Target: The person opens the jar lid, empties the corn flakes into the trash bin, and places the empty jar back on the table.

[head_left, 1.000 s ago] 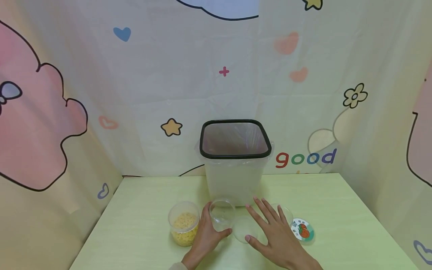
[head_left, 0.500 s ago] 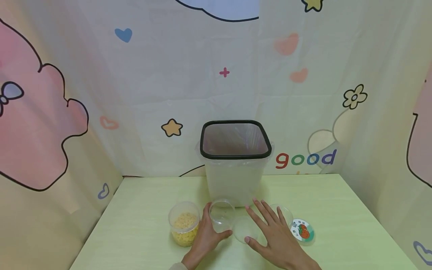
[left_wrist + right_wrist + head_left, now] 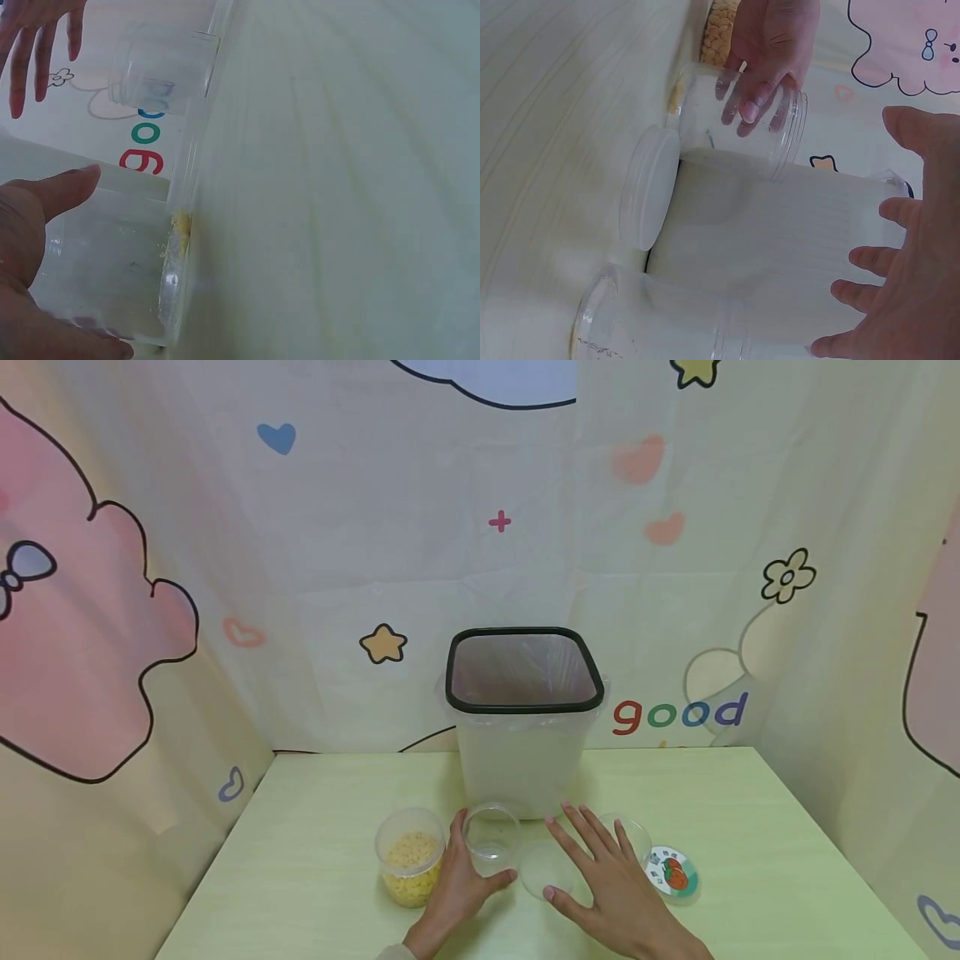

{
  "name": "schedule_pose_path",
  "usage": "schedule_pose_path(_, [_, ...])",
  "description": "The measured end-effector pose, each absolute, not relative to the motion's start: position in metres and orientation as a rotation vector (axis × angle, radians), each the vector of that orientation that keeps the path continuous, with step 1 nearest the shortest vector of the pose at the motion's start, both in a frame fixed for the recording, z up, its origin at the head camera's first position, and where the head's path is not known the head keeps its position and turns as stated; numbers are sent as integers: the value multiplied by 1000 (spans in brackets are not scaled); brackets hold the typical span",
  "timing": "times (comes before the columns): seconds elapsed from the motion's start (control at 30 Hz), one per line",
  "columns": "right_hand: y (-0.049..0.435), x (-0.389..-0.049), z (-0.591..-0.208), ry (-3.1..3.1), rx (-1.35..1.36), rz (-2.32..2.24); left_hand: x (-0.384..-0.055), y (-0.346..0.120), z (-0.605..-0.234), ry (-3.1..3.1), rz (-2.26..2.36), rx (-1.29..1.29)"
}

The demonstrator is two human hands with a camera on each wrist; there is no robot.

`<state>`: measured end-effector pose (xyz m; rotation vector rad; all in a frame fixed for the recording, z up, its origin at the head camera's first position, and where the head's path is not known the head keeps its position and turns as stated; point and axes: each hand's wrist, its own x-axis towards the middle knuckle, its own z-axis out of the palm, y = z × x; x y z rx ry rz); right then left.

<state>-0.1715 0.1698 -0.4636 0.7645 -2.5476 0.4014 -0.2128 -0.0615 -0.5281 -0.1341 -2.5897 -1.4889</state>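
My left hand (image 3: 459, 893) is around a clear plastic jar (image 3: 492, 843), its thumb on the near side and its fingers on the left. The jar stands upright on the table, with a few yellow crumbs (image 3: 180, 225) at its base. My right hand (image 3: 611, 893) hovers with fingers spread, holding nothing. Below it, between the hands, a translucent lid (image 3: 651, 191) lies flat. A second clear jar (image 3: 660, 319) stands past the right fingers, partly hidden by them in the head view. Left of my left hand stands a jar of small yellow pieces (image 3: 408, 872).
A white bin (image 3: 517, 760) with a black rim and clear liner stands at the back middle, close behind the held jar. A round lid with a red fruit picture (image 3: 672, 872) lies at the right. A printed cloth (image 3: 337, 552) hangs behind the table.
The held jar has tilted or shifted very slightly left in the head view. Both hands otherwise stay in place.
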Motion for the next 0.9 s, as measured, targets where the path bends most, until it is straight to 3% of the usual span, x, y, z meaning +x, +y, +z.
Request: schedule_pose_path(0.9, [166,-167,-455,-2607,734,478,-207,-65,-506,-2540,-1470,-219])
